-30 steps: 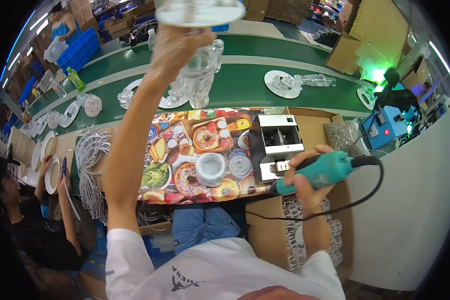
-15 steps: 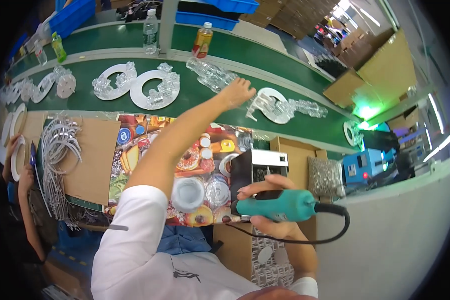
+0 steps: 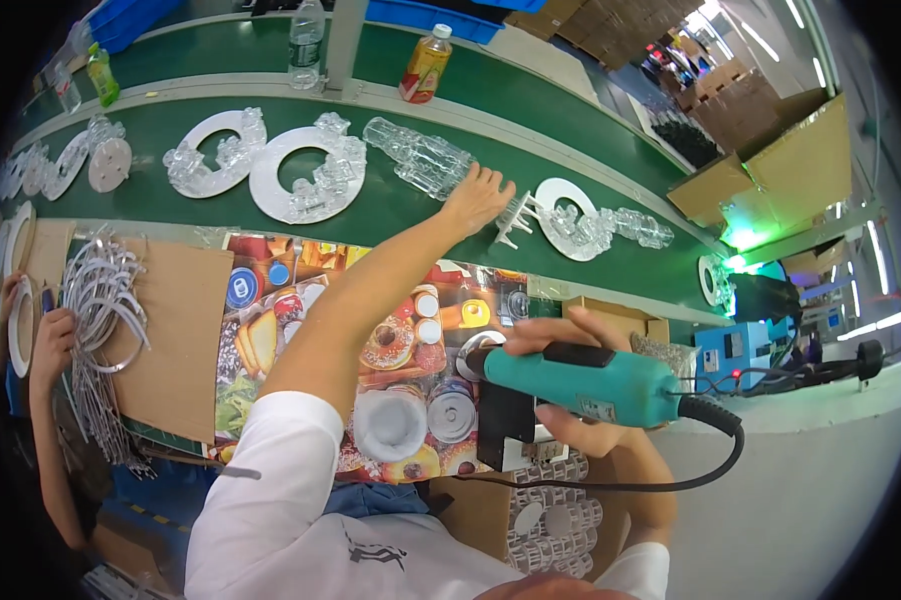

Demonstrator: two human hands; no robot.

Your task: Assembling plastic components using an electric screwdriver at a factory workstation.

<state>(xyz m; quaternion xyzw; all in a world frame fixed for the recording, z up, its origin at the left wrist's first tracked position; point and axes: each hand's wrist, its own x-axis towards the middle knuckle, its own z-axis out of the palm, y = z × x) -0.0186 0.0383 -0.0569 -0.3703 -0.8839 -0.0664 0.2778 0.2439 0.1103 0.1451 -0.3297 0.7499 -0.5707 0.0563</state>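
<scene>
My right hand [image 3: 592,425] is wrapped around a teal electric screwdriver [image 3: 580,382], which lies nearly level with its black nose to the left and a thick black cable at its rear. My left hand [image 3: 478,198] reaches over the green conveyor belt, its fingers curled on the near end of a long clear plastic assembly [image 3: 415,155]. Beside these fingers a white disc with pegs [image 3: 515,220] stands edge-on; whether it joins that assembly cannot be told. Just right of it lies a white ring with clear plastic parts [image 3: 570,218]. The screwdriver partly covers a dark box with a pale side [image 3: 510,425].
Several white rings with clear parts [image 3: 305,190] lie along the belt. A picture-printed mat [image 3: 380,340] holds two round containers [image 3: 388,425]. White cable bundles [image 3: 105,330] lie left, by a co-worker's hand [image 3: 55,335]. Bottles [image 3: 427,65] stand behind; a blue machine [image 3: 730,350] is at right.
The screwdriver has risen and come closer to the view, now covering more of the dark box. My left hand stays at the clear plastic assembly; the view has shifted a little.
</scene>
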